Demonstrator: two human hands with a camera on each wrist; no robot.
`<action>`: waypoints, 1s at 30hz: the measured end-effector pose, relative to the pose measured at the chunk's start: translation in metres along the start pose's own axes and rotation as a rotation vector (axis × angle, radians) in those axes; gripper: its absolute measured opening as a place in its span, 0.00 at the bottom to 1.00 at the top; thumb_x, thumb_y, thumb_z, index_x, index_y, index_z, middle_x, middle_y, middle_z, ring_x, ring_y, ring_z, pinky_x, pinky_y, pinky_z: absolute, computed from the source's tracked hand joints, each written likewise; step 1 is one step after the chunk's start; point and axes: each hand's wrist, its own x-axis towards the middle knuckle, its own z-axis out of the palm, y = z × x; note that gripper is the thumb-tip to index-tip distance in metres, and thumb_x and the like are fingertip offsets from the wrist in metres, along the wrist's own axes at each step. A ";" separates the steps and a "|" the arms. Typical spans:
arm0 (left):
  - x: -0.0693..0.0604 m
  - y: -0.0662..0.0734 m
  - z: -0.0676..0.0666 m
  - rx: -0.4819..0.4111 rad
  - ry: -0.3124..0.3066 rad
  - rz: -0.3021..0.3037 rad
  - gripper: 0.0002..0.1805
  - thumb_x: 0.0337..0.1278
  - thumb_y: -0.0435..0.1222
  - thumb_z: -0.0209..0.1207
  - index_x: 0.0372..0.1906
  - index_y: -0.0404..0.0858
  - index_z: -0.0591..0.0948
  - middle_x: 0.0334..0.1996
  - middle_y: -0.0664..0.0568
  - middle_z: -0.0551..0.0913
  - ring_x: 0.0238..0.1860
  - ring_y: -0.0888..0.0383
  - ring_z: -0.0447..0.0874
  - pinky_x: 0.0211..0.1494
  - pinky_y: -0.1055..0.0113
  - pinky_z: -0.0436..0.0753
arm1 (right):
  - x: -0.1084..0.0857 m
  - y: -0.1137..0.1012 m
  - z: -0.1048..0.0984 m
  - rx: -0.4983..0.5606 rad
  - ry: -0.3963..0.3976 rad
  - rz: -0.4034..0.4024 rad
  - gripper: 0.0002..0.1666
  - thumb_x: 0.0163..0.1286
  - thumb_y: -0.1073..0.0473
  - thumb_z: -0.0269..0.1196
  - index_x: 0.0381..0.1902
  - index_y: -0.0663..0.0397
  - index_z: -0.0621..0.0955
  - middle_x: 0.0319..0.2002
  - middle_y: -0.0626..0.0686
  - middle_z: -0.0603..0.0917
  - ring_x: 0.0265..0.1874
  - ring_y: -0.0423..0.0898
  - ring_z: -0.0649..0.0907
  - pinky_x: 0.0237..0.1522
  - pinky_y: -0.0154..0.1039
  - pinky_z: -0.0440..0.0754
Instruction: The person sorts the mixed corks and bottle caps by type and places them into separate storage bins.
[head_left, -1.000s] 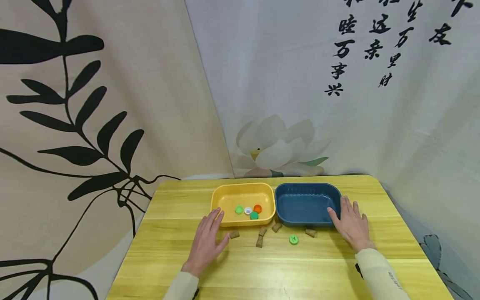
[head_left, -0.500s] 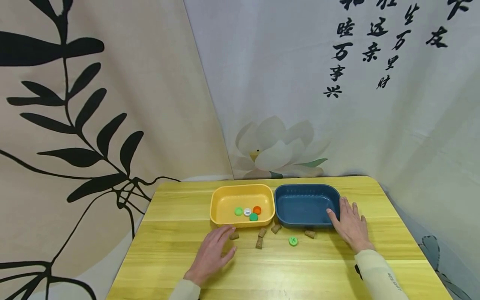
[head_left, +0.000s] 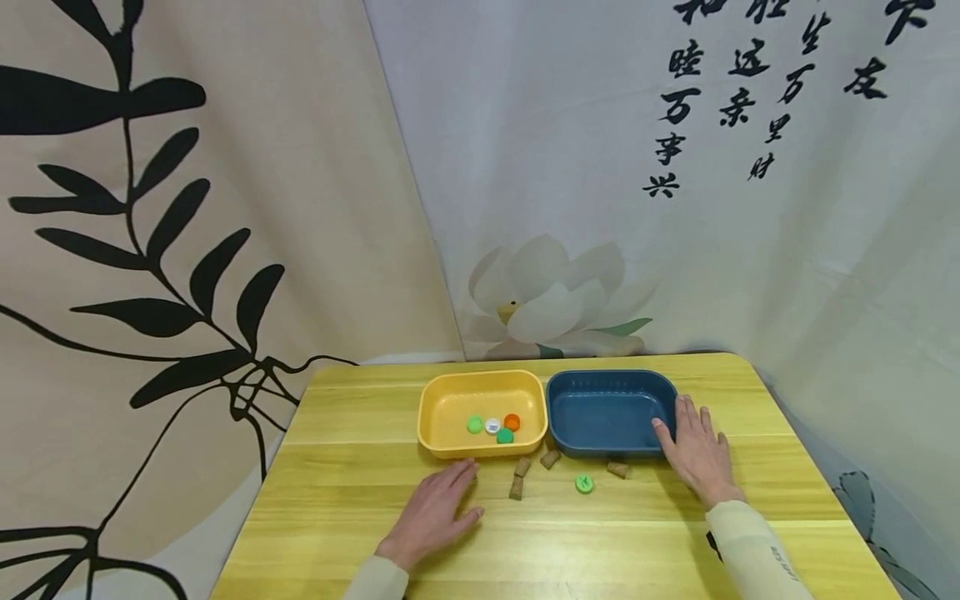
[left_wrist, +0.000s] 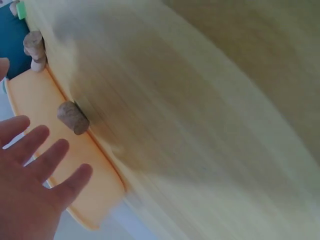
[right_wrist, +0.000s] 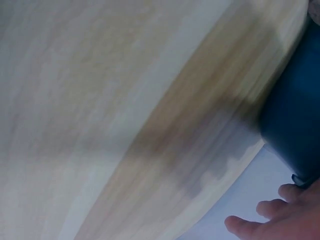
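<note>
In the head view my left hand point(head_left: 433, 515) hovers over the table in front of the yellow tray point(head_left: 480, 450), fingers spread and holding nothing. The left wrist view shows a brown cork piece point(left_wrist: 73, 118) beside the tray, just past the fingers of that hand point(left_wrist: 35, 175). My right hand point(head_left: 699, 454) rests at the right edge of the blue tray point(head_left: 613, 451), thumb on its rim. Green, white, orange and teal caps lie in the yellow tray, among them an orange cap point(head_left: 512, 422).
In front of the trays lie several cork pieces, one of them point(head_left: 618, 469) by the blue tray, and a green cap point(head_left: 584, 483). The wooden table point(head_left: 555, 558) meets a printed cloth backdrop point(head_left: 337, 208) behind.
My left hand has moved away from the yellow tray's left front corner, to the right and nearer the table's front, and now hides a cork piece in the head view. My right hand stays at the blue tray.
</note>
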 end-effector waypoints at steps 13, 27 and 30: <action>0.004 -0.001 0.006 0.037 -0.073 -0.014 0.39 0.68 0.52 0.64 0.76 0.36 0.70 0.74 0.40 0.69 0.72 0.44 0.71 0.65 0.40 0.76 | 0.001 -0.001 0.002 0.013 -0.010 0.001 0.52 0.82 0.30 0.37 0.82 0.69 0.47 0.81 0.71 0.48 0.77 0.76 0.49 0.66 0.83 0.47; 0.013 -0.004 0.014 0.181 0.118 0.124 0.19 0.64 0.33 0.68 0.60 0.40 0.84 0.48 0.53 0.87 0.48 0.56 0.87 0.56 0.55 0.84 | 0.000 0.002 0.002 0.016 -0.012 0.007 0.53 0.82 0.29 0.35 0.82 0.67 0.45 0.81 0.70 0.47 0.78 0.75 0.47 0.66 0.82 0.45; 0.014 -0.003 0.014 0.196 0.134 0.118 0.20 0.60 0.36 0.72 0.58 0.41 0.85 0.46 0.54 0.87 0.46 0.57 0.87 0.54 0.56 0.84 | 0.000 0.002 0.001 0.016 -0.010 0.008 0.52 0.82 0.30 0.35 0.82 0.67 0.45 0.81 0.70 0.47 0.77 0.75 0.47 0.66 0.82 0.45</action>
